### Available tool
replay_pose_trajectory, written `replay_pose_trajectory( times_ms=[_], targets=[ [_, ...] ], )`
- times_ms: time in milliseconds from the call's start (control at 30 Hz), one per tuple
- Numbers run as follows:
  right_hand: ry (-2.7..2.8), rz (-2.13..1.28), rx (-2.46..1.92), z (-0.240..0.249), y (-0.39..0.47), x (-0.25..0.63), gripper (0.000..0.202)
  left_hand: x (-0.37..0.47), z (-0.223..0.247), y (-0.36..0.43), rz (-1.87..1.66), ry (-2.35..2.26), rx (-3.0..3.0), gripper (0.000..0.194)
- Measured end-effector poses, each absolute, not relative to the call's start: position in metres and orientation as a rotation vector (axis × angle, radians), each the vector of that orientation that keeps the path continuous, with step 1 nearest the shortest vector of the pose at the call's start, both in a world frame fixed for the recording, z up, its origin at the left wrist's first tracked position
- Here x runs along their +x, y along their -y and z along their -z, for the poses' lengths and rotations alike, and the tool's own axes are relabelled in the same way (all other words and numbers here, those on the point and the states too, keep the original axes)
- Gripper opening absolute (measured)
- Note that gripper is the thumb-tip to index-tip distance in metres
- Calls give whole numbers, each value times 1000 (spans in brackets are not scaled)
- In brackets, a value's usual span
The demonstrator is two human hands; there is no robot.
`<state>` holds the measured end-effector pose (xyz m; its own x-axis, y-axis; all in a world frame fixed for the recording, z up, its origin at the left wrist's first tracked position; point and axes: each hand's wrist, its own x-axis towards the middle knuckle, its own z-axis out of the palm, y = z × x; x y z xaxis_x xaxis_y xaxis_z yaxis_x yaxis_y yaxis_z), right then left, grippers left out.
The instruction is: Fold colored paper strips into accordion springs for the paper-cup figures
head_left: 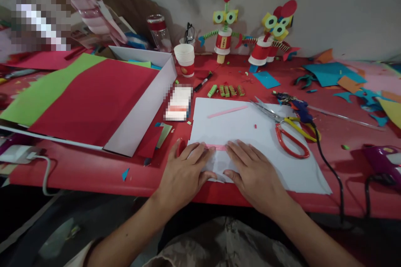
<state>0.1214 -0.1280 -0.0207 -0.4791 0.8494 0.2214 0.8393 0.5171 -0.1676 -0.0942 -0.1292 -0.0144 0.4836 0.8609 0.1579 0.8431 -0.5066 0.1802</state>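
Note:
Both hands rest palm down near the front edge of a white paper sheet [266, 162]. Under the fingertips lies a narrow pink paper strip [216, 147], its ends covered by the fingers. My left hand [186, 167] presses its left end, fingers stretched out and thumb apart. From the other side, my right hand [252, 171] lies flat on the right end, fingers extended, thumb towards the left one. Another pink strip [227, 112] lies loose farther up the sheet. Scissors with red and yellow handles [282, 122] lie spread at the sheet's right.
A white box [140, 108] with red and green paper stands left. A phone [178, 102], black marker [203, 81], paper cups [184, 59] and folded paper springs [227, 90] sit beyond the sheet. A glue gun [294, 106] with its cord is right; paper-cup figures [224, 41] stand behind.

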Motion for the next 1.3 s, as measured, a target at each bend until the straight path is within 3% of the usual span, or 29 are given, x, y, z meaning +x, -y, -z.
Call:
replay_pose_trajectory(
  times_ms=[133,300,567,767,1300],
  targets=[
    [2253,-158,-1620,16,108,139,34,-89,5,125,-301,-1516,2655,44],
    [2280,-347,-1617,10,92,139,8,-67,-8,105,-289,-1551,2567,21],
    [1771,-926,-1389,-23,31,126,16,-40,-30,36,-574,-1448,2040,17],
    [1507,-1073,-1273,-24,3,112,31,-47,-26,7,-680,-931,1168,11],
    [1337,-1221,-1152,-4,10,117,17,-53,-18,2,-756,-1131,1432,16]
  ],
)
